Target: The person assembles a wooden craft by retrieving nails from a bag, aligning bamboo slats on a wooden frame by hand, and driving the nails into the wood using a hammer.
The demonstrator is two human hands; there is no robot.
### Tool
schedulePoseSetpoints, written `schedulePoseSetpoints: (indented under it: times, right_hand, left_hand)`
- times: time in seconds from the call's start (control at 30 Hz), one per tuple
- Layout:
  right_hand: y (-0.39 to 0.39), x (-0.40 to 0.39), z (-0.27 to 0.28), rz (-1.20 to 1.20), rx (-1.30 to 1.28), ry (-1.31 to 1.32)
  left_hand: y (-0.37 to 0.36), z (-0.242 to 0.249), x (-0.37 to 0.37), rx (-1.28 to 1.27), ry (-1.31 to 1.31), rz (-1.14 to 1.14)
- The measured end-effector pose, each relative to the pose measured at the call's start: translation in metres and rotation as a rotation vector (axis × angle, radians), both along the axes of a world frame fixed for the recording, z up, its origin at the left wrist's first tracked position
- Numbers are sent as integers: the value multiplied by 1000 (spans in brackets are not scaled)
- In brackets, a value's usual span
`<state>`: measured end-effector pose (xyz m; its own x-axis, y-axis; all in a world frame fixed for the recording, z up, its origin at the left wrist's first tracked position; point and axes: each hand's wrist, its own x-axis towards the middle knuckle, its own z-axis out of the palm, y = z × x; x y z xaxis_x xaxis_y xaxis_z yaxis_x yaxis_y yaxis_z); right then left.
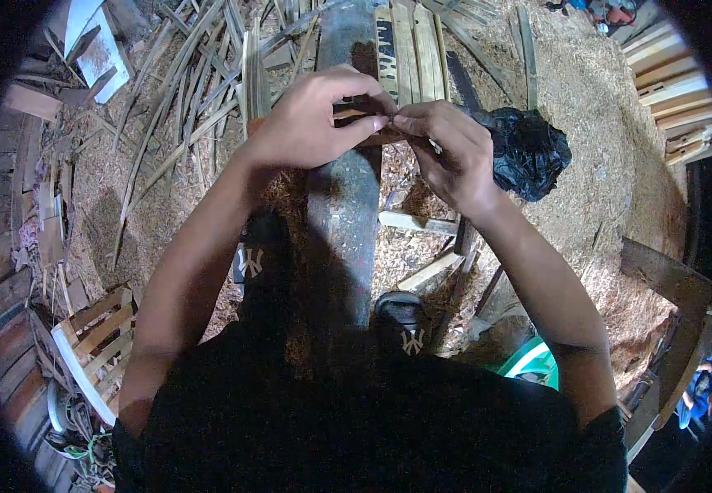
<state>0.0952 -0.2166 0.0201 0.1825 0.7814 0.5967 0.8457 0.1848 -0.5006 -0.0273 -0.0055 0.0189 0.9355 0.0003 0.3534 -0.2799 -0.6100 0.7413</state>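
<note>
While sawdust covers the ground, I watch my left hand (307, 123) and right hand (450, 156) pinch one thin bamboo strip (356, 113) between meeting fingertips.

A single head-worn camera looks steeply down from above the person's chest, close over both forearms, through a wide fisheye lens with a dark round border. The left hand (307, 119) and right hand (453, 156) meet just above frame centre. Below them the plank (344, 222) runs away from the body across the sawdust floor (594, 123).
</note>
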Motion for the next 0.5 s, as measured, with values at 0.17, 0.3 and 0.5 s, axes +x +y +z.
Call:
schedulePoseSetpoints:
  times: [0.17, 0.3, 0.5]
  right_hand:
    - [-1, -1, -3, -53, -36, 36]
    - [-1, -3, 2, -26, -19, 17]
    - [0, -4, 4, -44, -7, 19]
  left_hand:
    - [4, -2, 3, 41, -70, -79]
    - [2, -3, 4, 48, -83, -91]
    - [0, -2, 6, 32, -62, -84]
